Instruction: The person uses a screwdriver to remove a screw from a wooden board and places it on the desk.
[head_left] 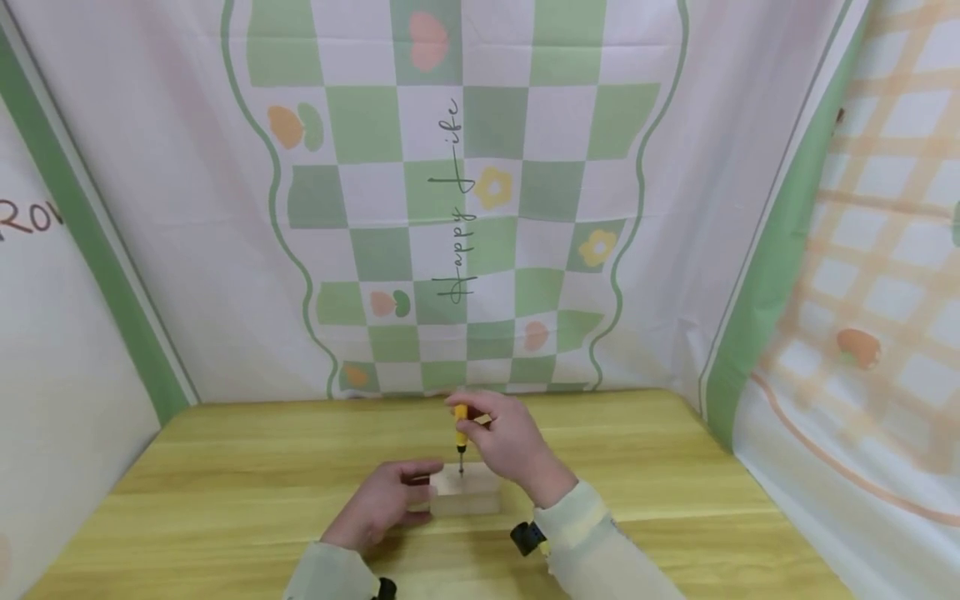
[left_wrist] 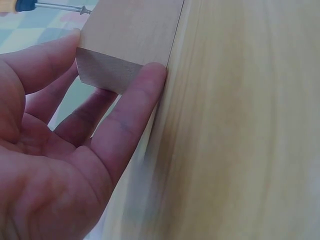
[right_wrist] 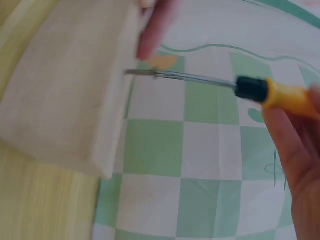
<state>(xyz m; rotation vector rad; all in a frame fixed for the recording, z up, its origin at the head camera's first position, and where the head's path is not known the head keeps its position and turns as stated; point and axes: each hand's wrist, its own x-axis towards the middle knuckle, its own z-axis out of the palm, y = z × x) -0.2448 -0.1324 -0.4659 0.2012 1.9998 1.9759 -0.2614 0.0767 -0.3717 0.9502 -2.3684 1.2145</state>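
A pale wooden block [head_left: 467, 504] lies on the table, and my left hand [head_left: 381, 503] grips its left end between thumb and fingers. From the right, my right hand [head_left: 512, 437] pinches the yellow handle of a screwdriver [right_wrist: 250, 90] that has a black collar and a thin metal shaft. The screwdriver stands upright over the block in the head view. Its tip meets the head of a screw [right_wrist: 140, 73], whose other end is at the block's upper face. Part of the handle is covered by my right fingers.
The wood-grain table [head_left: 247, 475] reaches to a hanging cloth [head_left: 465, 250] with green and white checks at the back. More cloth hangs along the left and right sides. A black wrist device [head_left: 527, 538] sits by my right sleeve.
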